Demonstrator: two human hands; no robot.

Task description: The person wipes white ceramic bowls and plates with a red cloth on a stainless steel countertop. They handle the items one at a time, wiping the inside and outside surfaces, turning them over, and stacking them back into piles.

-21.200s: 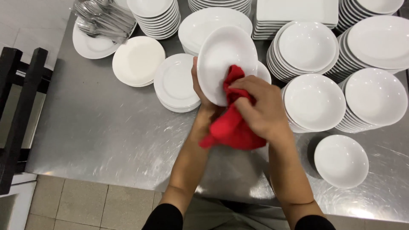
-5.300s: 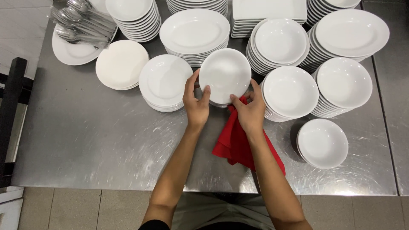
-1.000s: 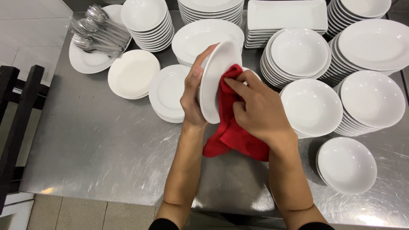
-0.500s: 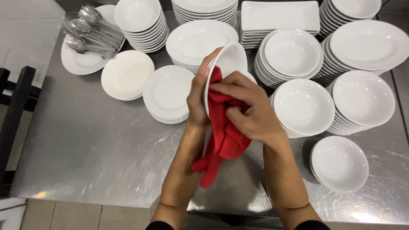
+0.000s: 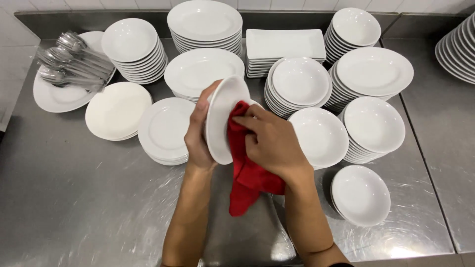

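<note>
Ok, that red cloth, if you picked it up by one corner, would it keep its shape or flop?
The red cloth would likely flop: its free end already hangs limp below the right hand. It looks light, bunching easily against the white bowl. It probably grips rather than slips.

Your right hand (image 5: pixel 274 143) and the red cloth (image 5: pixel 247 173) hide the tilted bowl's (image 5: pixel 222 116) inside, while the frame's right edge cuts off 1 plate stack (image 5: pixel 457 49) and your elbows.
</note>
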